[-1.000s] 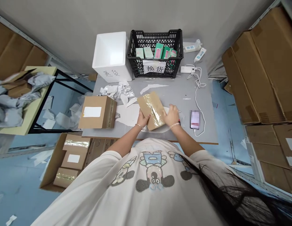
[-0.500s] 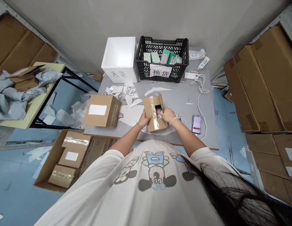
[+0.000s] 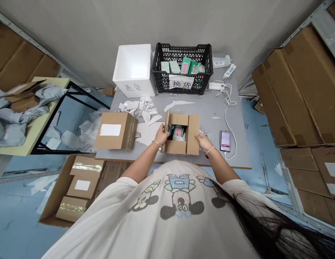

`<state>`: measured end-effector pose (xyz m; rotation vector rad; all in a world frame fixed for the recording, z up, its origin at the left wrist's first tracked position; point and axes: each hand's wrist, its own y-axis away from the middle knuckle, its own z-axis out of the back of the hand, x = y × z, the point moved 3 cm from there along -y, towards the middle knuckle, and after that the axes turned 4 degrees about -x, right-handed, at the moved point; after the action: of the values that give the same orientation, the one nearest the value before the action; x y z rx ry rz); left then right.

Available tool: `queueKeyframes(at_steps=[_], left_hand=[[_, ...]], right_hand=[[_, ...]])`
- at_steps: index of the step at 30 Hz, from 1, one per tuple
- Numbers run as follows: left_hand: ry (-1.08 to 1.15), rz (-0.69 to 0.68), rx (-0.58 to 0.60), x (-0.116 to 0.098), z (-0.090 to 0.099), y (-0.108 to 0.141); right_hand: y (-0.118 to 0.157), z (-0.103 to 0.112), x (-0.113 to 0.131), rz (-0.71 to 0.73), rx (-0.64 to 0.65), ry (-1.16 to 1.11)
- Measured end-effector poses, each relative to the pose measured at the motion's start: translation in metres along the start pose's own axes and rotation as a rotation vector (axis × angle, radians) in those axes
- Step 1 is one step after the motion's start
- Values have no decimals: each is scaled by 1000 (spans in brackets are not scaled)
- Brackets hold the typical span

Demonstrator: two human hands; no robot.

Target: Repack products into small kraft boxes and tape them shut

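An opened cardboard box (image 3: pixel 193 135) rests near the table's front edge with its flaps spread. Inside it lies a green and pink packet (image 3: pixel 178 131). My left hand (image 3: pixel 161 136) grips the upright left flap, fingers closed round it. On the other side, my right hand (image 3: pixel 203 141) pinches the right flap's outer edge. A closed carton (image 3: pixel 110 130) with a white label stands to the left. Behind are a white foam box (image 3: pixel 135 88) and a black crate (image 3: pixel 162 81) holding several green and white packets.
A phone (image 3: pixel 225 141) on a white cable lies at the right of the grey table (image 3: pixel 210 104). Torn paper and silvery wrap (image 3: pixel 148 107) lie behind the box. A side table (image 3: pixel 45 118) with grey bags is at the left; an open carton (image 3: pixel 48 205) stands below it.
The box's flaps have been spread apart, showing more of the packet inside. My left hand has moved onto the left flap, and my right hand has shifted right to the right flap.
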<state>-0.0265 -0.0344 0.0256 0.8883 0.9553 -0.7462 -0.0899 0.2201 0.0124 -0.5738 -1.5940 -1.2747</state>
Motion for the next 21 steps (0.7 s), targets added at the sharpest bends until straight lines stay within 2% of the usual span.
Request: queueKeyframes(at_steps=[3,5,8,10,12,14,15,16,18,19,21], left_hand=[[309,159,216,18,36,-10],[344,260,262,35,55,-13],[78,417,195,58,66,-11],[-191,441,63,61,65,-7],[-441,297,-172,48,61,0],[-641,-16,-389,21,51,13],[-710,-204,-396,7,41,20],[-762,-393,-294,-6,28,29],[-822,-675,43,-23,-3,45],[-842,-726,186,-27,-16,52],[-901,-683,373,-28,-37,59]], right_hand=[[10,9,-13,-45,-2,-196],[13,9,-25,-80,21,-272],[11,4,-39,-205,31,-236],[5,6,-37,-260,-61,-87],[-2,14,-17,-190,-224,183],[-9,18,17,-15,-359,528],[-13,17,36,82,-390,687],[-16,12,54,159,-407,825],[-26,-7,85,278,-379,1065],[-32,-21,96,330,-323,1173],[-47,-51,109,365,-210,1361]])
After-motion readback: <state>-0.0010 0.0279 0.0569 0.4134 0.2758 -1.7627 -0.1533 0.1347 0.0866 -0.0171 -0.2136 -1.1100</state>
